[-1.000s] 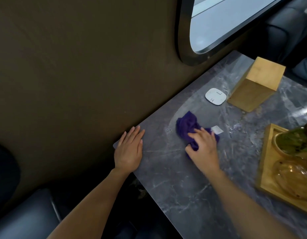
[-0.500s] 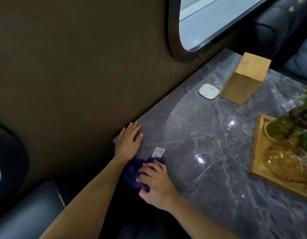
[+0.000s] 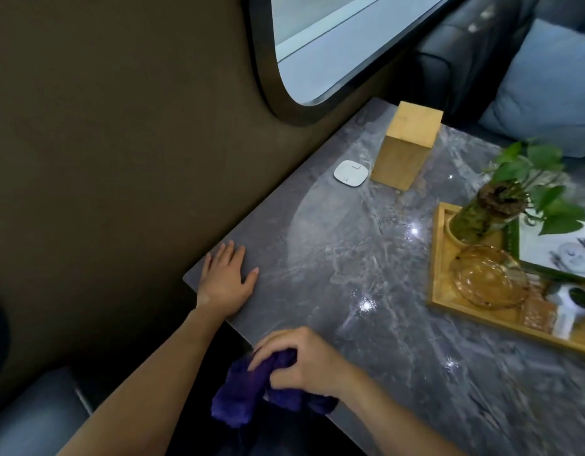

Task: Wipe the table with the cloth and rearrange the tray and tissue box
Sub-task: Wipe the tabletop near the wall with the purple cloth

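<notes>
My right hand (image 3: 302, 358) grips a crumpled purple cloth (image 3: 248, 396) at the near edge of the grey marble table (image 3: 357, 258); part of the cloth hangs off the edge. My left hand (image 3: 226, 282) lies flat, fingers spread, on the table's near left corner by the wall. A wooden tissue box (image 3: 404, 149) stands upright at the far side under the window. A wooden tray (image 3: 442, 291) sits at the right, holding a potted plant (image 3: 491, 205), an amber glass dish (image 3: 488, 279), a card and small items.
A small white square device (image 3: 350, 173) lies left of the tissue box. A brown wall with a rounded window (image 3: 317, 44) borders the table's left side. A dark bench with a blue cushion (image 3: 547, 87) is beyond the far end, and a seat is at my near left.
My right hand has dragged the cloth from mid-table back to the near edge, then rightward along it, and now bunches it in a closed grip. My left hand has stayed in place.
</notes>
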Available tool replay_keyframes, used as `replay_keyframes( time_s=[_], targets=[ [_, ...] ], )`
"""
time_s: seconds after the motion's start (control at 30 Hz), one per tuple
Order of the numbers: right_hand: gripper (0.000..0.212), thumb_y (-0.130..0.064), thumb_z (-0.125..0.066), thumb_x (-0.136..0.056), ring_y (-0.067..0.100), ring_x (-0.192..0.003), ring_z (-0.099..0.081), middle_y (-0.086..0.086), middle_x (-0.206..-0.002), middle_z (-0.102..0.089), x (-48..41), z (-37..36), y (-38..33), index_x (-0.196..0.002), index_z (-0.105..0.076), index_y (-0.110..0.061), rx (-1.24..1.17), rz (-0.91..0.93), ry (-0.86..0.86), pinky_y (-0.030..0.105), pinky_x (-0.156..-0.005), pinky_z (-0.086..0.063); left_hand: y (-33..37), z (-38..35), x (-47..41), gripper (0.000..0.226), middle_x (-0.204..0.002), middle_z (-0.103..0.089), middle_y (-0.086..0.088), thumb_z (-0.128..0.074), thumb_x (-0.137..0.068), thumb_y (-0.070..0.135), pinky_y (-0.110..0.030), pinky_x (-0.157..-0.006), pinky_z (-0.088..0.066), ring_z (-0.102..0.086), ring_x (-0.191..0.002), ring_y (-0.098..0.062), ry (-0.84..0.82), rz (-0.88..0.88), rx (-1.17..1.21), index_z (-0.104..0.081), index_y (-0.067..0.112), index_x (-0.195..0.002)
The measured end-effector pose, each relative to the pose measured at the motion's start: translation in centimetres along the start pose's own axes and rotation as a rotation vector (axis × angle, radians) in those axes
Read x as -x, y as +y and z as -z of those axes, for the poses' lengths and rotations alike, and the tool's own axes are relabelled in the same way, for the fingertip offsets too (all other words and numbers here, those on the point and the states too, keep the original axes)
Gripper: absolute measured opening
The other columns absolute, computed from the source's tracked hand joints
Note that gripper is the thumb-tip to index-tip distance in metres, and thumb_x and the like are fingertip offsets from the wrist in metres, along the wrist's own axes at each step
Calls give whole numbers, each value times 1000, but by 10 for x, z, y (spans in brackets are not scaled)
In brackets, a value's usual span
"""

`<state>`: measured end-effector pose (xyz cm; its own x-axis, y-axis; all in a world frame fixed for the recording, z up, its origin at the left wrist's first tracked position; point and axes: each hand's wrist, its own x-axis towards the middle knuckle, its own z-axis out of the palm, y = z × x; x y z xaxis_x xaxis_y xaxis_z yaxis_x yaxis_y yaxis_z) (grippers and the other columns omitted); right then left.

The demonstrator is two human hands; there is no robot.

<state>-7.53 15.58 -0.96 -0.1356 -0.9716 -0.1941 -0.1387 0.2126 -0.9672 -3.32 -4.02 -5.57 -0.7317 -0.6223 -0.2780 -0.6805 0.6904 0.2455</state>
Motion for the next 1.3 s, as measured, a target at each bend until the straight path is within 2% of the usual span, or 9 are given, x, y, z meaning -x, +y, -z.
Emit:
replay_keyframes(
  time_s=[0.3,0.47,0.53,0.6,0.73,0.83,0.97,1.13,1.3],
  targets=[
    [34,-28,-54,-56,-7,-99,-53,-22,-96,-61,105,96,17,-83,-75,-25,314,-3,683,2,-88,-35,113,-34,28,62,-157,-18,-4,-36,-91,49,-41,-120,-3,-11,-145,-19,-44,-359,-107,-21,23,-145],
    [37,-34,-52,-61,3,-96,-50,-11,-98,-64,178,110,58,-86,-75,-19,555,-190,921,26,-91,-38,176,-63,47,72,-158,-15,-3,-12,-82,56,-43,-120,-6,-10,-145,-20,-75,-581,-172,-18,23,-146],
    [35,-32,-51,-62,11,-95,-49,-5,-97,-66,200,105,74,-84,-75,-18,644,-268,980,15,-93,-30,195,-71,53,80,-158,-14,-5,-6,-74,57,-42,-119,-3,-9,-146,-21,-87,-615,-184,-18,23,-146],
    [34,-31,-52,-62,12,-95,-48,0,-96,-70,217,95,88,-85,-73,-19,703,-330,989,3,-95,-20,209,-77,59,81,-158,-13,-10,-5,-73,58,-41,-119,-1,-8,-146,-25,-97,-603,-180,-18,23,-146],
    [34,-39,-53,-68,12,-105,-46,-2,-106,-70,230,78,109,-101,-59,-33,788,-364,886,23,-93,-25,216,-80,61,66,-158,-11,-12,-23,-88,56,-41,-120,-3,-7,-146,-26,-100,-540,-178,-17,23,-146],
    [37,-55,-50,-71,4,-111,-41,-10,-114,-65,231,83,103,-104,-59,-40,723,-390,835,20,-91,-21,215,-73,60,61,-158,-12,-8,-33,-92,49,-37,-120,-6,-9,-145,-23,-132,-535,-168,-19,25,-145],
    [87,-91,-27,-52,-6,-120,-26,-25,-128,-40,239,109,87,-118,-56,-43,525,-518,582,24,-101,-17,226,-56,54,44,-144,-40,-9,-41,-92,39,-38,-109,-31,-38,-132,-25,-143,-508,-131,-44,19,-130],
    [47,-40,-65,-80,3,-113,-52,-14,-125,-54,247,160,54,-125,-50,-39,205,-561,484,26,-99,-43,258,-30,28,37,-116,-65,-13,-45,-90,36,-42,-89,-50,-60,-106,-30,-214,-384,78,-53,14,-119],
    [34,-30,-61,-85,10,-93,-60,-6,-105,-63,258,225,45,-118,-56,-26,220,-581,863,31,-82,-50,287,-16,0,40,-115,-66,-14,-45,-90,36,-41,-88,-50,-61,-105,-31,-187,-334,175,-50,12,-122]
  ],
)
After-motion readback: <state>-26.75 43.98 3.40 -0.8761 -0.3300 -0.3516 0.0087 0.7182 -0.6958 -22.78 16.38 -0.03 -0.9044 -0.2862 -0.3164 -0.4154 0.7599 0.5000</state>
